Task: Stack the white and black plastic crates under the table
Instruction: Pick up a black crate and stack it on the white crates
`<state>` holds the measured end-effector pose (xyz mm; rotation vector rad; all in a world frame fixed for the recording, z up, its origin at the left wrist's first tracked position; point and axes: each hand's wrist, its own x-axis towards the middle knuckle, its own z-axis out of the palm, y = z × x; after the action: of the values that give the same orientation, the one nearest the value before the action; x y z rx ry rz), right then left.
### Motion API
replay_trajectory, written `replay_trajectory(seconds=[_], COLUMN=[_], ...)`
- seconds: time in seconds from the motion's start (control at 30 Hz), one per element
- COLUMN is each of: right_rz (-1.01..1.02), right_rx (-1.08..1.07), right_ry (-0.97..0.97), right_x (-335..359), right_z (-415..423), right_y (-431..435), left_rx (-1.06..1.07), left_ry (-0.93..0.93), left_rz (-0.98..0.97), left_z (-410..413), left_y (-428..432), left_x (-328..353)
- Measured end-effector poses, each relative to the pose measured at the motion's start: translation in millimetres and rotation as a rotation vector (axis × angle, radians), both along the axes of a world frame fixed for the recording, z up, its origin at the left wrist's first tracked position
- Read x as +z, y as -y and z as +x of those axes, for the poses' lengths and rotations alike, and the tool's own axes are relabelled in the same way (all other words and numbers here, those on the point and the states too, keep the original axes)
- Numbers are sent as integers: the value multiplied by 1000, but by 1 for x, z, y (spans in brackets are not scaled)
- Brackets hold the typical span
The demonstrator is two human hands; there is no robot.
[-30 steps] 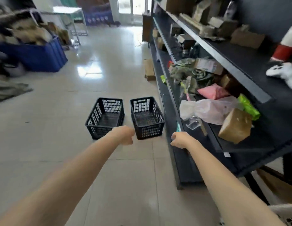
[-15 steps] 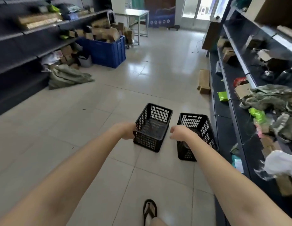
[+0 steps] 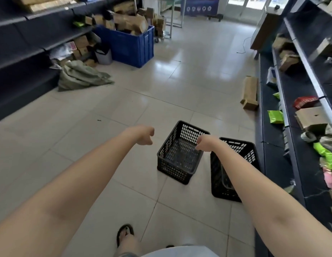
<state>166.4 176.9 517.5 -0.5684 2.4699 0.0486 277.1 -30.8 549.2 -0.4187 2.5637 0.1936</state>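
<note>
Two black plastic crates stand side by side on the tiled floor (image 3: pixel 87 145) of a storeroom aisle, the left crate (image 3: pixel 180 154) a little ahead of the right crate (image 3: pixel 233 164), which sits close beside the dark shelving (image 3: pixel 276 164) on the right. Both arms reach forward above them. The left hand (image 3: pixel 143 135) hangs loosely curled over bare floor, holding nothing; the right hand (image 3: pixel 205 142), also curled and empty, hovers over the left crate's right rim. A sandalled foot (image 3: pixel 125 234) shows below. A blue bin (image 3: pixel 132 47) of cardboard boxes stands further back.
</note>
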Motion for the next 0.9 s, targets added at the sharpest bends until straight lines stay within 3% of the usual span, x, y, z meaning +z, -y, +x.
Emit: replay_trajectory(seconds=[0.47, 0.9], right_rz=[31, -21], right_rx=[-248, -595], right_ry=[49, 141], right_x=[-29, -66], right_z=[-116, -251], right_y=[155, 204], left_rx=[-248, -656], left_ry=[-9, -5], left_rz=[7, -79], left_z=[-175, -398], left_y=[200, 246], left_x=[-26, -38])
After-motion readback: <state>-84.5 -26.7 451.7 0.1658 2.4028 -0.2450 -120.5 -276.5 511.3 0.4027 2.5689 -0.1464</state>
